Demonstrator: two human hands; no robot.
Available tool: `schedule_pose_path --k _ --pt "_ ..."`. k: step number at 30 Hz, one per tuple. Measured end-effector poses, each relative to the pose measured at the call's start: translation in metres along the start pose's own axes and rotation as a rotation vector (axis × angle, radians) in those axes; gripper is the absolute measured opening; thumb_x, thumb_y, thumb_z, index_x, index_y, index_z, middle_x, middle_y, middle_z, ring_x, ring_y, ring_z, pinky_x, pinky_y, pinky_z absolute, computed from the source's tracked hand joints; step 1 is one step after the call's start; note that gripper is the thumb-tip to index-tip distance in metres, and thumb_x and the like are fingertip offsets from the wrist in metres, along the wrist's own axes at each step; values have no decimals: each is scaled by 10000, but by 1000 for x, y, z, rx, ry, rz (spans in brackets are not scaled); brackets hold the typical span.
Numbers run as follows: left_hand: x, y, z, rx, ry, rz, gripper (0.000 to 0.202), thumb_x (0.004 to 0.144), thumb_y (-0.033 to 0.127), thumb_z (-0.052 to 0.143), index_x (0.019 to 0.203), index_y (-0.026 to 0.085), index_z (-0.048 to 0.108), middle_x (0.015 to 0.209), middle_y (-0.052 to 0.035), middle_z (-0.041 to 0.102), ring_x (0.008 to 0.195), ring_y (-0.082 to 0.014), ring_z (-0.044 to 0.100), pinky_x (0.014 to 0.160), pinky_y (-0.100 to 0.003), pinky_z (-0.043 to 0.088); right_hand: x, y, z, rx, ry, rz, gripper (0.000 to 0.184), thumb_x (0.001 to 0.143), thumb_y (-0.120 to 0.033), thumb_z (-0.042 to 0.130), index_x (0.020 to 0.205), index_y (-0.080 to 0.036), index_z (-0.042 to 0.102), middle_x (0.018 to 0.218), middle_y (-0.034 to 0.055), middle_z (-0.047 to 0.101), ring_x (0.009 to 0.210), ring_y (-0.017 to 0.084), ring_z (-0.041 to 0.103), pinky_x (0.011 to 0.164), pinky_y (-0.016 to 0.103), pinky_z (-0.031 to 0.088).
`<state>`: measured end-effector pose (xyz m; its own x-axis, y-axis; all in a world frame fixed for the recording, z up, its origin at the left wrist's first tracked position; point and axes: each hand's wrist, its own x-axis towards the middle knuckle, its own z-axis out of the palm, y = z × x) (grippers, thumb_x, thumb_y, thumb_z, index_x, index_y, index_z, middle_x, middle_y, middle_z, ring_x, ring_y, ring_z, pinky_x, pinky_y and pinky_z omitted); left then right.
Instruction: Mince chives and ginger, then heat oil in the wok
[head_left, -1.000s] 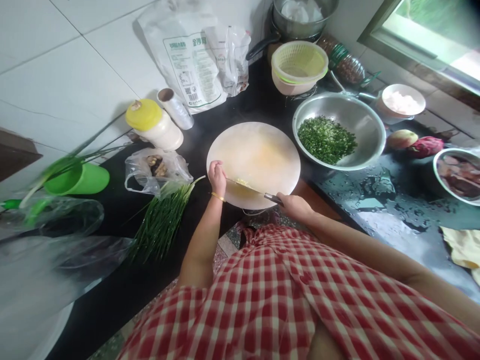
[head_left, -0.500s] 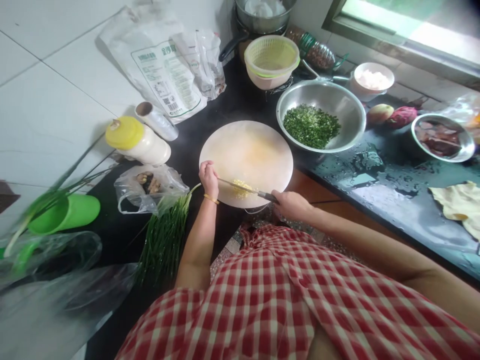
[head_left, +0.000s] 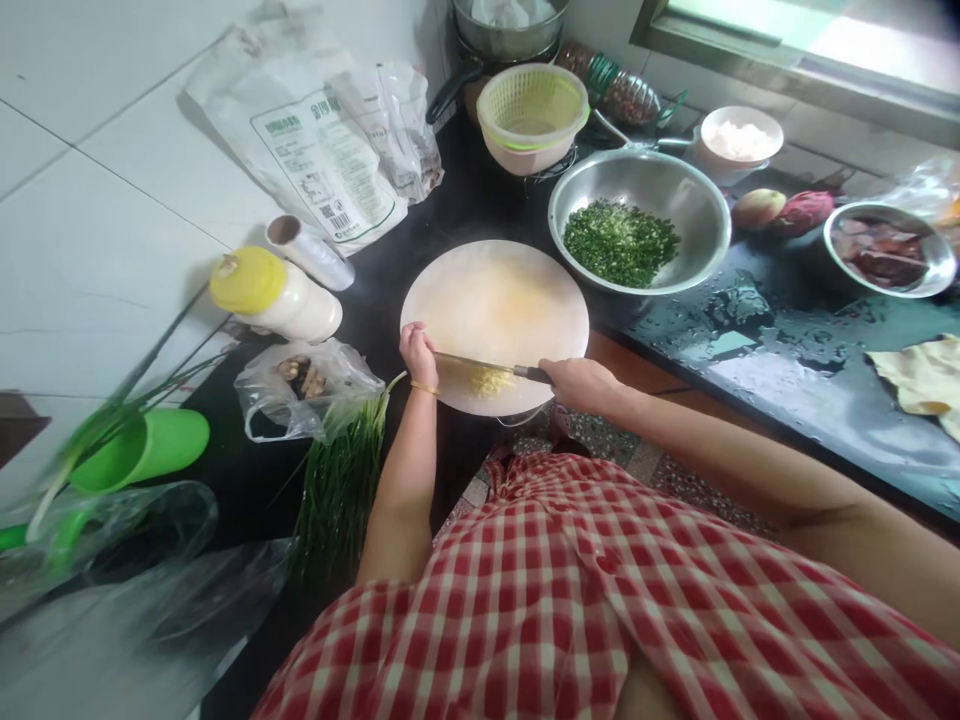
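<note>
My right hand (head_left: 582, 384) is closed around the dark handle of a kitchen knife (head_left: 480, 364). The fingers of my left hand (head_left: 417, 350) are closed at the blade's tip, over the left edge of a round chopping board (head_left: 480, 290). The blade lies crosswise over the near part of the board, just beyond a small heap of pale yellow minced bits (head_left: 491, 383). Whether the edge touches the board cannot be made out. Faint yellow stains mark the board's far right part.
A steel bowl (head_left: 709, 215) of chopped greens stands behind the board, beside a colander (head_left: 532, 105). On the left are a ginger bag (head_left: 262, 415), long green stalks (head_left: 334, 490), a yellow-capped bottle (head_left: 300, 300) and a green cup (head_left: 176, 440). A meat bowl (head_left: 937, 270) sits far right.
The knife blade has shifted from over the yellow minced bits to their far side, so more of the heap shows in front. The camera view has tilted slightly.
</note>
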<state>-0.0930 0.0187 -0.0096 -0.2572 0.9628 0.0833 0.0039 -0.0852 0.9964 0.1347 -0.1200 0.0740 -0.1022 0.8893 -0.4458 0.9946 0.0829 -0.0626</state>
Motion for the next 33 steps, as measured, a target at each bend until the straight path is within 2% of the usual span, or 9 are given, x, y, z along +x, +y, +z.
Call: schedule_pose_path --k 5,8,10,13,15,18,25,28,33 --pt "-42 31 -17 27 -68 116 222 876 356 394 873 189 539 470 58 421 461 -95 453 587 -226 412 -4 10 29 58 -13 -53 274 845 -315 425 1080 -209 522 878 66 669 744 182 611 587 247 336" --pt "-65 63 -42 100 -309 143 352 884 446 356 942 194 596 601 -7 559 602 -135 558 663 -275 463 -14 23 30 71 71 -138 263 835 -323 433 1044 -223 558 869 45 665 756 171 598 587 241 311" --pt "-73 81 -57 272 -540 248 443 892 477 299 1026 207 623 884 -76 648 875 -187 598 831 -340 457 -19 33 24 17 150 -178 255 814 -250 435 1020 -217 582 860 47 658 763 169 583 591 247 294" --pt "-86 98 -62 693 -784 458 491 894 488 276 1246 256 527 1346 -80 454 1286 -253 343 1069 -443 246 -20 44 15 -103 197 -269 254 784 -168 429 957 -193 613 810 67 640 753 178 564 600 264 276" --pt "-100 98 -51 931 -885 538 514 883 507 298 1335 295 420 1463 -51 284 1363 -282 176 1096 -496 142 -15 48 13 -151 199 -330 258 780 -139 420 936 -189 620 792 75 634 744 182 558 607 269 271" --pt "-118 81 -30 1097 -1044 612 564 859 554 324 1378 333 324 1503 -37 168 1379 -301 98 1088 -537 113 -4 48 12 -164 211 -407 262 801 -139 410 952 -189 618 807 86 638 747 183 556 626 272 276" --pt "-99 32 -31 1240 -990 522 577 875 551 267 1401 313 267 1513 -76 104 1381 -302 78 1071 -567 120 14 52 13 -173 182 -505 247 846 -185 401 962 -195 619 852 93 648 776 183 553 665 282 289" --pt "-100 36 -28 1244 -937 550 607 875 551 259 1417 279 231 1514 -100 79 1381 -309 60 1073 -567 97 17 54 14 -186 167 -545 252 868 -207 384 955 -195 621 854 89 648 778 178 551 669 282 287" --pt "-122 46 -3 1178 -1052 699 626 848 588 300 1405 303 264 1512 -89 102 1384 -297 58 1085 -546 75 20 52 12 -251 221 -647 275 893 -219 349 964 -193 613 828 82 644 770 183 549 668 290 285"
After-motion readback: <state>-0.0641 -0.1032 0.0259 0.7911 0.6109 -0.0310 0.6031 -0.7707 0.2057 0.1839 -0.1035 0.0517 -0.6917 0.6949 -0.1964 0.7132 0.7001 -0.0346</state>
